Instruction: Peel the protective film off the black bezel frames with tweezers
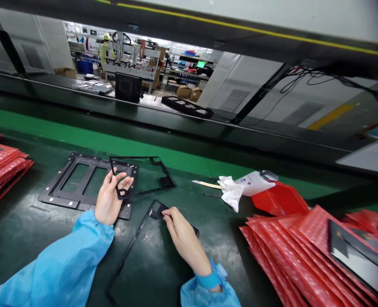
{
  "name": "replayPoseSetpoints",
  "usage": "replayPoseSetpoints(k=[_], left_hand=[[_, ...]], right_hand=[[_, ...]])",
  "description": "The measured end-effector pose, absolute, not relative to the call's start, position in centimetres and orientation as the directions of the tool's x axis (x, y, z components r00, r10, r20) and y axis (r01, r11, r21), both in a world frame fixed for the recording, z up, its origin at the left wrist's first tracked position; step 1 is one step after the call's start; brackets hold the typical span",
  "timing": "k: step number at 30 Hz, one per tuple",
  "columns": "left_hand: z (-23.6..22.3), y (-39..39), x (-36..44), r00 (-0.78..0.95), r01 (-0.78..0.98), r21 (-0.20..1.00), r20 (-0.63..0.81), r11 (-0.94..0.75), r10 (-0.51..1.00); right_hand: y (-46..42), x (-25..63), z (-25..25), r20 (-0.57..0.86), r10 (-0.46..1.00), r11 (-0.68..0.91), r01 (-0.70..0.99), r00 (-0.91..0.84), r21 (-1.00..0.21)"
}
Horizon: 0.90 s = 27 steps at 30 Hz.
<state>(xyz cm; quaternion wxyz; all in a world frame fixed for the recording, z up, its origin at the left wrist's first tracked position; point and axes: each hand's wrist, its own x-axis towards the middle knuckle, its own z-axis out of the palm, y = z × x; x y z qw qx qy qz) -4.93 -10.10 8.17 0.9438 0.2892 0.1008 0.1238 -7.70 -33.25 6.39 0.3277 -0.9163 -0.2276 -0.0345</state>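
My left hand (108,200) is closed on the left side of a thin black rectangular frame (167,181), held tilted over the table. Partly beneath that hand lies a larger, thicker black fixture plate (89,180) with rectangular openings and small round metallic spots. My right hand (185,241) pinches a second thin black frame (157,209) near its upper corner. This second frame reaches toward the table's near edge, and the hand and wrist hide part of it. Blue sleeves cover both forearms.
Red bubble-wrap pouches (281,251) are stacked at right, with a flat panel (358,256) on top. More pouches (6,175) lie at left. A white bottle (257,182), a crumpled tissue (232,192), a pale-handled blade (206,184) and a red tray (280,199) stand beyond my right hand.
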Motion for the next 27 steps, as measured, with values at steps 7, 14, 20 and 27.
replayPoseSetpoints(k=[7, 14, 20, 27], left_hand=[[8.2, -11.2, -5.3, 0.985, -0.024, 0.658, -0.112, 0.753, 0.129], [7.4, -12.7, -6.1, 0.987, 0.163, 0.725, -0.126, 0.669, -0.103], [6.7, -13.0, -5.5, 0.949, 0.315, 0.664, -0.206, 0.679, -0.238], [6.5, -13.1, -5.4, 0.950, 0.313, 0.647, -0.217, 0.696, -0.226]], right_hand=[[-32.4, -7.9, 6.9, 0.221, 0.453, -0.664, 0.493, 0.863, -0.563], [-31.7, -8.6, 5.7, 0.148, 0.408, -0.712, 0.415, 0.901, -0.566], [-31.3, -8.5, 6.2, 0.243, 0.506, -0.626, 0.546, 0.828, -0.557], [-31.0, -8.5, 5.7, 0.247, 0.504, -0.709, 0.560, 0.828, -0.429]])
